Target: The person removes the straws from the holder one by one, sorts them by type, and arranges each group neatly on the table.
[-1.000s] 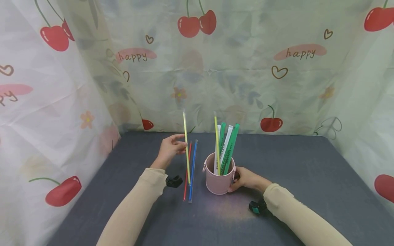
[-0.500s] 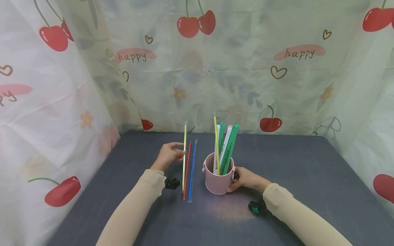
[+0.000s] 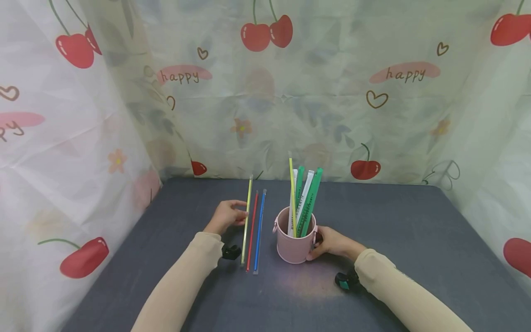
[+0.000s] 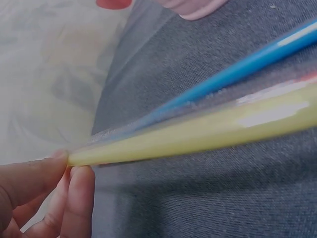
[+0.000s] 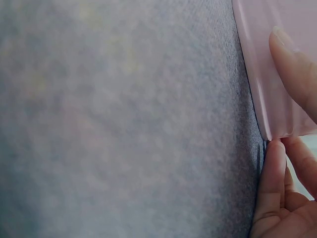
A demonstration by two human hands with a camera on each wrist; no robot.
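Pinching yellow straw [image 4: 195, 136], holding pink bucket [image 3: 294, 249]

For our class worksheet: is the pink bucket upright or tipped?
Upright. The pink bucket stands on its base, mouth upward, with green sticks rising from it.

Long cream sleeves [image 3: 178, 283] reach the wrists; the left wrist device [image 3: 231, 252] is black, the right wrist device [image 3: 345, 281] black with teal.

Pink bucket [image 5: 271, 94] cropped by both wrist views, green sticks [image 3: 314, 191] with lower ends hidden, their lettering [image 3: 307, 213] unreadable
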